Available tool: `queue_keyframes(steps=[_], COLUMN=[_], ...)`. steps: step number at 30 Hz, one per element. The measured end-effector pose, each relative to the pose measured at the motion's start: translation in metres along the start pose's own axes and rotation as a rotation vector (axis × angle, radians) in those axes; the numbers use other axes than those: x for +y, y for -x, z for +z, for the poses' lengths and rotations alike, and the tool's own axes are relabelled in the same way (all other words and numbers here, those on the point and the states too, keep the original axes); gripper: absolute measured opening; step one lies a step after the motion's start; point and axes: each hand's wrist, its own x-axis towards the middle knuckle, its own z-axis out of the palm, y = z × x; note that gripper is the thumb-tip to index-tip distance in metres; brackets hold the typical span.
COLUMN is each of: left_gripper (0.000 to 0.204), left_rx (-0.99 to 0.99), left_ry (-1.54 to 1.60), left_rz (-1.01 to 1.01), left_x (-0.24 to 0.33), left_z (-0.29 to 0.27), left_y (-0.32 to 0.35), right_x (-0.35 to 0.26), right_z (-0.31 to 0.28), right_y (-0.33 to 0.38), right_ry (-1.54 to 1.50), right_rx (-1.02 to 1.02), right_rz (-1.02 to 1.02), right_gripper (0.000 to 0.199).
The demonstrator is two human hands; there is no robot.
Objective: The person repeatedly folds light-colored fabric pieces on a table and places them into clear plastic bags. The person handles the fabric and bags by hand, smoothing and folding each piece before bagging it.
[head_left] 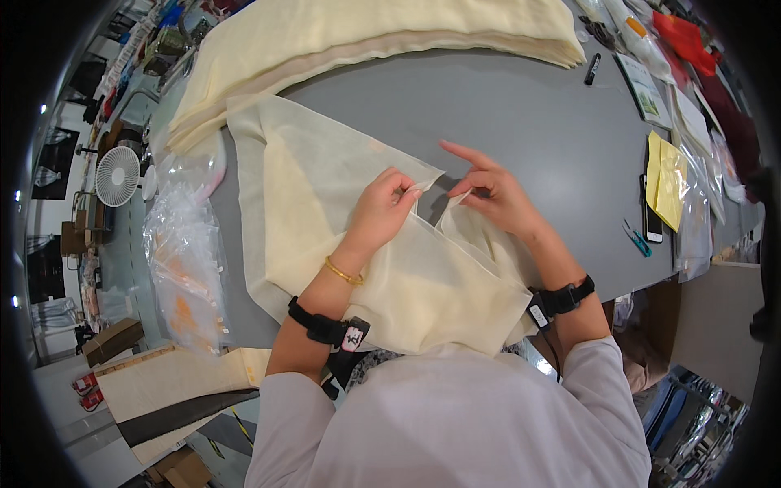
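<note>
A thin, see-through cream fabric piece (325,187) lies over the grey table and drapes toward my body at the front edge. My left hand (384,205) pinches its edge near a pointed corner. To the right, my right hand (495,195) pinches another part of the edge between thumb and a finger, with the index finger stretched out. The cloth sags in a fold between the two hands, a little above the table. At the far side lies a thick stack of cream fabric (382,28) in several layers.
Clear plastic bags (183,260) lie along the table's left edge. On the right are a black marker (592,69), a booklet (643,91), yellow paper (665,180), a phone (652,224) and teal-handled thread snips (638,239). A white fan (119,176) stands beyond the left edge.
</note>
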Motion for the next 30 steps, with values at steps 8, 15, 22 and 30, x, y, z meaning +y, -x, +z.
queue_keyframes(steps=[8,15,22,30], left_gripper=[0.024,0.027,0.022,0.022], left_rx=[-0.067,-0.212,0.478,0.600], left_ry=[-0.347,-1.087,-1.864,-1.969], left_rz=[0.159,0.457,1.031,0.935], left_x=[0.067,0.126,0.275,0.278], left_z=[-0.066,-0.250,-0.358,-0.369], left_y=[0.045,0.109,0.101,0.147], right_x=[-0.009,-0.094,-0.285,-0.335], right_z=[-0.005,-0.192,-0.233,-0.203], right_y=[-0.026,-0.009,-0.021,0.030], right_ry=[-0.079,0.197,0.500,0.502], right_rx=[-0.141,0.398,0.587,0.677], right_rz=[0.002,-0.147,-0.317,-0.428], right_gripper=[0.009,0.015,0.022,0.015])
